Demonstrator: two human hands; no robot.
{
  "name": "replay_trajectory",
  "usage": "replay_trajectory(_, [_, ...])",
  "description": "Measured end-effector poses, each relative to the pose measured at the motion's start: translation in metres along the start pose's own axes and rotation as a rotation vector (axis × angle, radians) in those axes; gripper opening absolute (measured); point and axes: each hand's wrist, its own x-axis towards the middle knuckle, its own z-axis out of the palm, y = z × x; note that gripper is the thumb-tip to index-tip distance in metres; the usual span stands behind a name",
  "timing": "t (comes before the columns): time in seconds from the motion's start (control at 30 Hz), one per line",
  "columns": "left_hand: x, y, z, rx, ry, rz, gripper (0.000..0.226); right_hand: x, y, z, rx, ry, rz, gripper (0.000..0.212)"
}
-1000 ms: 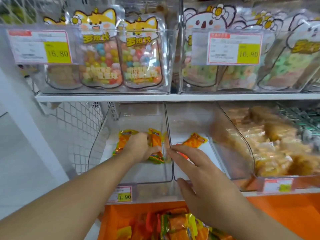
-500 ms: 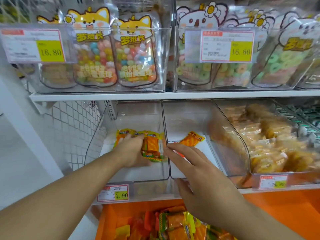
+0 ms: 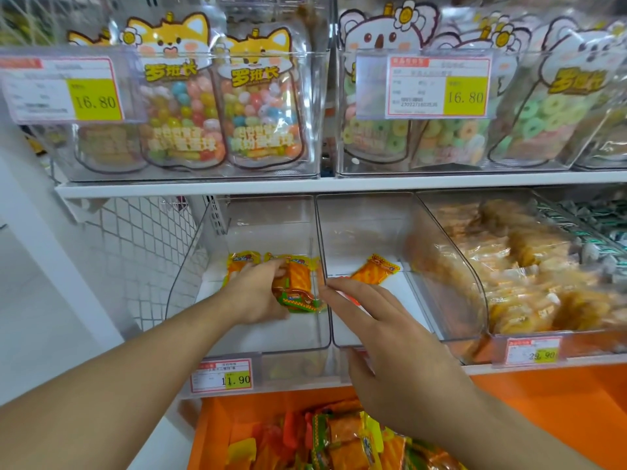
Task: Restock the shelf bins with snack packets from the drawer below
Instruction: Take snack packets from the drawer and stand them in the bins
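My left hand [image 3: 254, 295] reaches into the left clear bin [image 3: 258, 349] and grips a few orange and green snack packets [image 3: 298, 284] low over the bin floor. Another orange packet [image 3: 237, 266] lies just behind that hand. My right hand [image 3: 383, 337] is open, its straight fingers touching the top edge where the left bin meets the middle clear bin [image 3: 366, 225]. A single orange packet [image 3: 375, 269] lies in the middle bin. Below the shelf, the orange drawer [image 3: 549, 422] stands pulled out with several packets [image 3: 342, 439] in it.
The right-hand bin [image 3: 529, 286] is full of golden wrapped snacks. A white shelf board [image 3: 339, 184] above carries bins of candy bags [image 3: 217, 113]. A price tag reading 11.90 [image 3: 222, 374] hangs on the shelf front. White wire mesh [image 3: 142, 252] closes the left side.
My left hand has drawn the packets a little toward the front of the left bin. My right hand has stayed at the bin edge. The view has shifted slightly.
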Motion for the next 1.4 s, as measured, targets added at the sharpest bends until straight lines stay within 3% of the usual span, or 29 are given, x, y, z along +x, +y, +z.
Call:
replay_trajectory(0.07, [0.002, -0.001, -0.001, -0.002, 0.013, 0.006, 0.125, 0.000, -0.001, -0.001, 0.006, -0.005, 0.005, 0.079])
replay_trajectory(0.2, [-0.005, 0.008, -0.002, 0.191, 0.084, 0.059, 0.098, 0.000, -0.001, -0.002, 0.015, -0.006, 0.004, 0.079])
replay_trajectory(0.33, [-0.006, 0.013, -0.003, 0.270, 0.106, 0.075, 0.087, 0.001, -0.002, -0.002, 0.014, -0.016, 0.012, 0.080])
replay_trajectory(0.5, [-0.004, 0.015, 0.001, 0.287, 0.145, 0.063, 0.085, 0.001, -0.004, -0.004, 0.013, -0.023, 0.017, 0.080])
replay_trajectory(0.9, [-0.010, 0.003, -0.004, 0.242, 0.010, -0.060, 0.089, 0.000, -0.003, -0.003, 0.005, -0.027, 0.009, 0.080])
replay_trajectory(1.4, [-0.011, 0.006, 0.001, 0.265, 0.034, 0.067, 0.074, -0.001, -0.003, -0.001, -0.005, 0.000, -0.011, 0.083])
